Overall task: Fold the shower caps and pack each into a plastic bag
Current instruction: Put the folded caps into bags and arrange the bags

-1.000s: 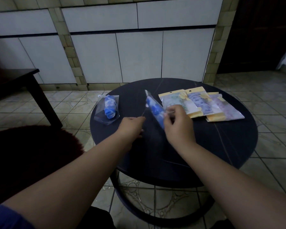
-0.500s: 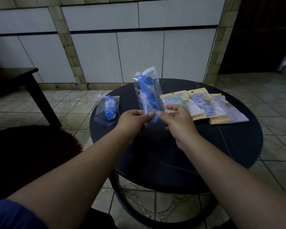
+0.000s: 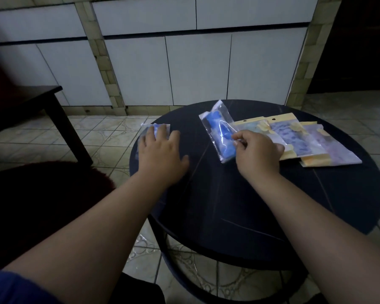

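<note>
Near the middle of the frame, a clear plastic bag (image 3: 219,130) with a blue folded shower cap inside lies on the round dark surface (image 3: 250,205), its long axis running from upper left to lower right. The right hand (image 3: 258,152) pinches its right edge, fingers curled, beside three yellow-edged packets (image 3: 312,139). At left, the left hand (image 3: 160,152) rests with straight, spread fingers on a second bagged blue cap (image 3: 155,129) at the surface's rim.

Looking like a home room, dimly lit: patterned beige ceramic floor tiles (image 3: 110,137) running wall to wall, large white wall panels w/ tan brick-like strips (image 3: 140,69) showing behind, round dark marble-look coffee table (image 3: 261,205) sitting centre, dark wooden side table (image 3: 53,102) standing at left.
</note>
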